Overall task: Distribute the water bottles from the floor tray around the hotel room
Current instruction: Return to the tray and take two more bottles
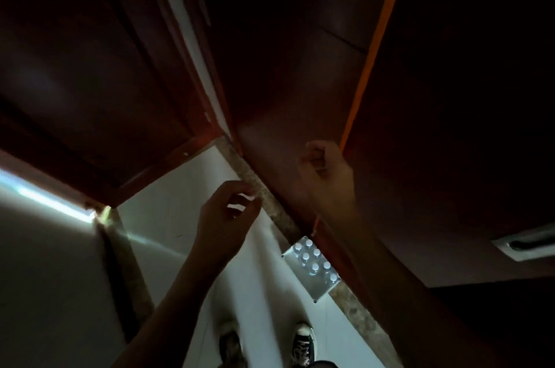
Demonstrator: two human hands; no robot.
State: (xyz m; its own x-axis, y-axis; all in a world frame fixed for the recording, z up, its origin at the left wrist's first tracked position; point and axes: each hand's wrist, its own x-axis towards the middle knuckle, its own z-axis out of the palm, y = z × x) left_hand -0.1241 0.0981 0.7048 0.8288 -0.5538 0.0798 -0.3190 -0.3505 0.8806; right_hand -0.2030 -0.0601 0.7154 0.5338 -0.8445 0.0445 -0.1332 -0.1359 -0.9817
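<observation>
Dim entry area. A dark wooden door (99, 73) stands at far left, a strip of light showing under its lower edge; a wooden cabinet (435, 127) fills the right, its orange-lit edge running down toward the right hand. Between them lies a pale floor (180, 211) with a speckled stone border along the cabinet foot.

The tray (312, 270) sits on the floor at near right, tucked against the cabinet base — judged to be parked there to leave the walkway open. Its bottles (315, 253) stand upright in rows, white caps up, and none looks removed, so distribution appears not yet begun.

The right hand (327, 175) is raised at the cabinet edge with fingers curled in; whether it grips the edge or nothing cannot be told in this light. The left hand (231, 211) hovers over the floor, fingers loosely curled and apart, holding nothing.

Two shoes (303, 343) at near centre place the person just beside the tray — within a stoop's reach, in my judgement.
</observation>
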